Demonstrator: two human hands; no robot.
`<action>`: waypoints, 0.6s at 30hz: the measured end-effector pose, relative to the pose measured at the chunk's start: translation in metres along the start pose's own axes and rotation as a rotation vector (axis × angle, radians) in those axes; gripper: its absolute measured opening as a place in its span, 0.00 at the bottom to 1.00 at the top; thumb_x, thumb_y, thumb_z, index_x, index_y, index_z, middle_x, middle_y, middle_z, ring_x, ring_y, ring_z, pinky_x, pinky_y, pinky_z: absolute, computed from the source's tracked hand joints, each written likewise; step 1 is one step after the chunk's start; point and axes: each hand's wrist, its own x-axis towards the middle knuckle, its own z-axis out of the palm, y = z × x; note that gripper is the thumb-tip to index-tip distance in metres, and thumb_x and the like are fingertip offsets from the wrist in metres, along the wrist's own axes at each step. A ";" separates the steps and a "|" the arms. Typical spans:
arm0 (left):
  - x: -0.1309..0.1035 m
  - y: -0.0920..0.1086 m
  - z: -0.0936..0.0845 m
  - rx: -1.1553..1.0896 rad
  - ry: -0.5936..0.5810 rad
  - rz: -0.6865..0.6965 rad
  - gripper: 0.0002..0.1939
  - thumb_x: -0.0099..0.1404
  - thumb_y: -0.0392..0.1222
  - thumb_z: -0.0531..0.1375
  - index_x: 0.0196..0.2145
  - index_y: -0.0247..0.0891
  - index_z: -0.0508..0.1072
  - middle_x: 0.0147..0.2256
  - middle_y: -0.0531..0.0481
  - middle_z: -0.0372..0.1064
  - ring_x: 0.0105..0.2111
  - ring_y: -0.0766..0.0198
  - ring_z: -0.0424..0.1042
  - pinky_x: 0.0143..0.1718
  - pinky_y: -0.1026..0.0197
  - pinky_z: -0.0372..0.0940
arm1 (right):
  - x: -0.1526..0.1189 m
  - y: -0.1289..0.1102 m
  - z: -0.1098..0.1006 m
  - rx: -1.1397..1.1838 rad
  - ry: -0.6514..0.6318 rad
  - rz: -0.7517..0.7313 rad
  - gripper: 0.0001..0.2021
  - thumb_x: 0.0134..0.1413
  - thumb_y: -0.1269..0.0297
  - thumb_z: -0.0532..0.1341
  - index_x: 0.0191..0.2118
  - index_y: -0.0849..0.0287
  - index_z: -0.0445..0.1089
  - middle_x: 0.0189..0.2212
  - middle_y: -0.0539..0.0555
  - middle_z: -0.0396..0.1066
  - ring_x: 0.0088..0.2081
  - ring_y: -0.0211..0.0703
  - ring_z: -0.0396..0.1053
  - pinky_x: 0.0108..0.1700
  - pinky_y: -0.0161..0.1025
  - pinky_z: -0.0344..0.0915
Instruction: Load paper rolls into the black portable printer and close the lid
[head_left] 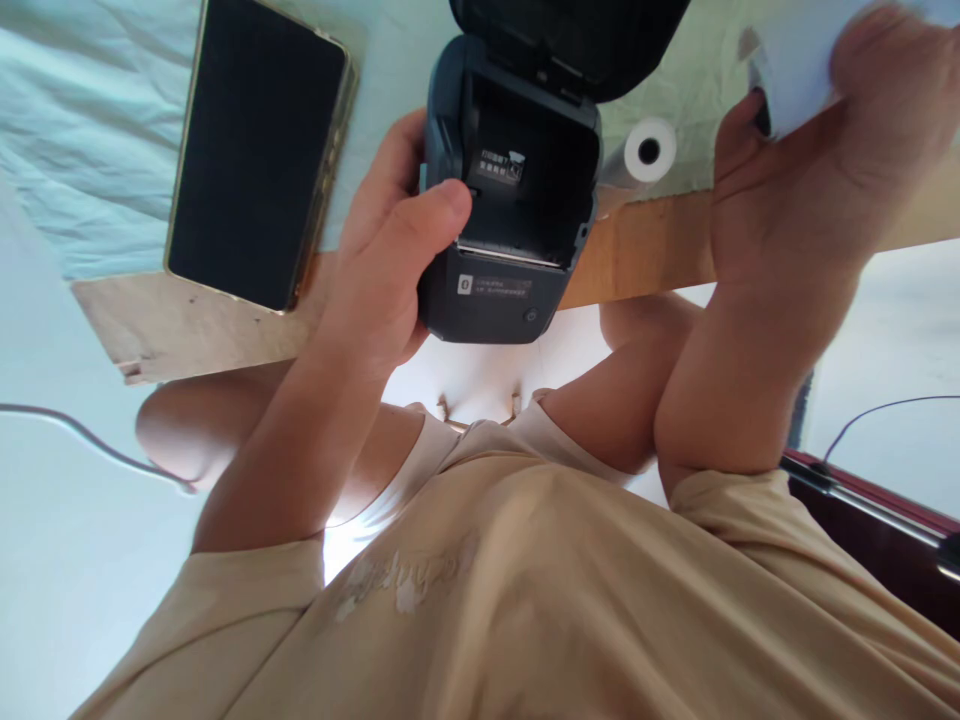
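Note:
My left hand (pixel 397 230) grips the left side of a dark label printer (pixel 495 290), its thumb over the rim of the open paper bay. The printer's lid (pixel 570 40) is swung up, and the bay shows a small printed sticker but no roll. At the upper right my right hand (pixel 817 160) is closed around a white paper roll (pixel 802 65), held apart from the printer; part of the hand is blurred. A second, smaller white roll (pixel 630 160) with a dark core lies on the cloth just right of the printer.
A tablet-like device with a dark screen (pixel 255 150) lies at the left on the pale green cloth (pixel 97 120). The wooden table edge (pixel 645 245) runs above my legs. A white cable (pixel 90 435) hangs at the left, and a dark red object (pixel 862 520) stands at the right.

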 end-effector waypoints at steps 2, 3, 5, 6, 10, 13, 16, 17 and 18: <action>0.001 0.000 0.000 0.006 -0.001 0.006 0.18 0.57 0.45 0.64 0.45 0.38 0.73 0.35 0.47 0.70 0.34 0.64 0.70 0.31 0.63 0.69 | -0.001 -0.008 0.009 0.129 0.162 0.034 0.10 0.58 0.60 0.50 0.44 0.53 0.51 0.43 0.45 0.62 0.40 0.19 0.69 0.38 0.24 0.73; 0.001 0.001 0.001 0.023 0.012 0.005 0.17 0.57 0.45 0.64 0.44 0.38 0.74 0.34 0.47 0.70 0.33 0.64 0.69 0.30 0.62 0.68 | -0.001 -0.012 0.013 0.184 0.213 0.052 0.09 0.55 0.63 0.52 0.42 0.56 0.51 0.40 0.44 0.62 0.37 0.18 0.68 0.36 0.24 0.71; 0.000 0.003 0.005 0.088 0.073 -0.009 0.12 0.59 0.43 0.62 0.40 0.37 0.74 0.32 0.48 0.68 0.30 0.65 0.68 0.28 0.63 0.67 | -0.001 -0.015 0.019 0.252 0.252 0.070 0.11 0.52 0.67 0.53 0.42 0.56 0.52 0.37 0.45 0.61 0.34 0.20 0.68 0.31 0.24 0.68; 0.000 0.005 0.007 0.135 0.112 -0.019 0.09 0.60 0.43 0.60 0.37 0.36 0.74 0.30 0.49 0.66 0.29 0.67 0.67 0.28 0.63 0.66 | -0.001 -0.016 0.021 0.270 0.248 0.067 0.14 0.51 0.68 0.53 0.45 0.55 0.53 0.37 0.45 0.62 0.34 0.21 0.68 0.29 0.24 0.66; -0.005 0.012 0.016 0.280 0.226 0.007 0.06 0.63 0.41 0.60 0.32 0.37 0.74 0.25 0.53 0.60 0.26 0.71 0.62 0.29 0.65 0.64 | -0.002 -0.011 0.023 0.325 0.204 0.002 0.22 0.48 0.65 0.57 0.51 0.53 0.54 0.37 0.46 0.62 0.35 0.25 0.71 0.29 0.27 0.68; -0.006 0.012 0.013 0.325 0.238 0.060 0.11 0.63 0.42 0.61 0.43 0.39 0.77 0.28 0.53 0.64 0.25 0.71 0.63 0.24 0.65 0.61 | -0.004 -0.013 0.026 0.396 0.186 -0.157 0.21 0.46 0.62 0.61 0.48 0.51 0.57 0.36 0.45 0.65 0.40 0.29 0.73 0.30 0.28 0.70; -0.006 0.008 0.004 0.380 0.259 0.092 0.16 0.63 0.47 0.63 0.48 0.44 0.76 0.33 0.51 0.69 0.30 0.68 0.69 0.27 0.64 0.65 | -0.009 -0.024 0.028 0.429 0.052 -0.336 0.12 0.52 0.62 0.61 0.44 0.47 0.67 0.37 0.42 0.70 0.41 0.25 0.73 0.39 0.29 0.73; -0.006 0.007 0.002 0.419 0.271 0.099 0.17 0.63 0.50 0.64 0.49 0.45 0.76 0.35 0.51 0.70 0.33 0.68 0.70 0.30 0.64 0.67 | -0.012 -0.029 0.029 0.406 -0.050 -0.413 0.11 0.54 0.62 0.61 0.44 0.44 0.69 0.39 0.41 0.71 0.42 0.23 0.73 0.41 0.28 0.73; -0.007 0.007 0.000 0.468 0.283 0.101 0.19 0.62 0.52 0.64 0.50 0.46 0.75 0.37 0.51 0.71 0.34 0.68 0.71 0.32 0.63 0.68 | -0.015 -0.034 0.030 0.373 -0.163 -0.503 0.13 0.54 0.62 0.61 0.46 0.41 0.71 0.40 0.41 0.71 0.42 0.20 0.72 0.41 0.25 0.72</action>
